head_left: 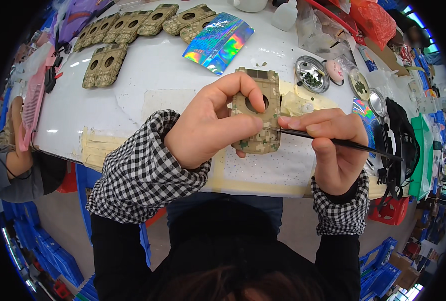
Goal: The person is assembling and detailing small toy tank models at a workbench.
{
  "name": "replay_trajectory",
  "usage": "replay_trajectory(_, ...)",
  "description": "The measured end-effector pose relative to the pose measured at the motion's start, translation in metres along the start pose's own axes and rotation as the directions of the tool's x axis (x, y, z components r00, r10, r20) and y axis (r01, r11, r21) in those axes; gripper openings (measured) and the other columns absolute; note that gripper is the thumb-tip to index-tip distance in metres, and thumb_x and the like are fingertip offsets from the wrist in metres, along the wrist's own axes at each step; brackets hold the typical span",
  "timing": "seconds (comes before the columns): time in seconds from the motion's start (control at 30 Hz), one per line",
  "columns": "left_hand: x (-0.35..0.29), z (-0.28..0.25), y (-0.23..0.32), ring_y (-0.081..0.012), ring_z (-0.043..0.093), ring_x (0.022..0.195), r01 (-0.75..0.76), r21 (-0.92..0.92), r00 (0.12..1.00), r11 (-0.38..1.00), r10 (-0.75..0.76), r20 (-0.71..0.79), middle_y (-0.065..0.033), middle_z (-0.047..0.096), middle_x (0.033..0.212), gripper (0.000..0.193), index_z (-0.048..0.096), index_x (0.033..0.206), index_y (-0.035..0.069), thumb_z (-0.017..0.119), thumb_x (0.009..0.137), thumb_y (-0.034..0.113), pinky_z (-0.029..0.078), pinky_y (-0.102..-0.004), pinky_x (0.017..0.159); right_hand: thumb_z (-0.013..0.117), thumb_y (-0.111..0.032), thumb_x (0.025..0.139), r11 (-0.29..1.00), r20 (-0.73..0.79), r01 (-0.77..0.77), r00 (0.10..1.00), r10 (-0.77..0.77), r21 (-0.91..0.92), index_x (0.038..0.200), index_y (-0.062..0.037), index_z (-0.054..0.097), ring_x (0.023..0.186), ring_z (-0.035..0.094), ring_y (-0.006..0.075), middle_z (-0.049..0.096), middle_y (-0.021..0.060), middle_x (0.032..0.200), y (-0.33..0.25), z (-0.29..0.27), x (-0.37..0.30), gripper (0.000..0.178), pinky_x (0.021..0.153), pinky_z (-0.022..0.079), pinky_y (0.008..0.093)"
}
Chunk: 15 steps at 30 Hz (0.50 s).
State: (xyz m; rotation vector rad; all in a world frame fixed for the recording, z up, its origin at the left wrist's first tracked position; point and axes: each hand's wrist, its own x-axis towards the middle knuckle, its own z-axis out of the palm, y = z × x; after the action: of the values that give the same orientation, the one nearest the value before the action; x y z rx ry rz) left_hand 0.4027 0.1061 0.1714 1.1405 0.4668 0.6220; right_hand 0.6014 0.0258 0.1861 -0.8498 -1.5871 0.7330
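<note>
White table (155,70), left hand (205,120) gripping round-holed tan camouflage shell (271,118), right hand (337,138) pinching black tool (353,144)

Left hand (203,120) grips camo shell (271,111) over worktop's (148,70) near edge. Right hand (339,143) holds brush (368,150), tip at shell's right side. Other shells (117,60) toward far left corner; dish (325,83) toward far right.
</note>
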Motion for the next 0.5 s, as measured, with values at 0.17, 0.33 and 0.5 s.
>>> replay_trajectory(0.17,0.0,0.0,0.0,-0.005,0.055,0.071,-0.002,-0.009,1.0,1.0,0.002,0.004,0.0009,0.053,0.086,0.019,0.049,0.095,0.007,0.062,0.081,0.01,0.051,-0.0232,0.054,0.06,-0.004,0.089,0.999,0.036,0.028,0.999,-0.027,-0.02,0.096,0.0033,0.054,0.091,0.065,0.0245,0.064,0.0184,0.094,0.002,-0.002,0.0,0.012,0.081,0.05,0.0329)
replay_trajectory(0.33,0.0,-0.001,0.001,-0.0063,0.056,0.071,0.058,-0.055,0.998,0.997,-0.058,0.003,-0.0001,0.055,0.086,0.018,0.049,0.096,0.008,0.06,0.082,0.013,0.051,-0.0236,0.056,0.055,-0.013,0.093,0.987,-0.009,0.013,1.0,-0.012,0.161,0.102,0.0032,0.047,0.09,0.065,0.0272,0.059,0.0189,0.097,0.002,-0.003,0.001,0.02,0.08,0.052,0.0345)
replay_trajectory(0.5,0.003,-0.006,0.007,-0.009,0.06,0.074,0.151,-0.191,0.989,0.97,-0.147,0.033,-0.0035,0.059,0.091,0.015,0.05,0.099,0.007,0.052,0.087,0.015,0.051,-0.0242,0.056,0.05,-0.023,0.096,0.992,-0.111,0.087,0.991,-0.077,0.089,0.103,0.0033,0.045,0.08,0.065,0.0255,0.058,0.0179,0.093,0.003,-0.012,0.001,0.027,0.074,0.054,0.0333)
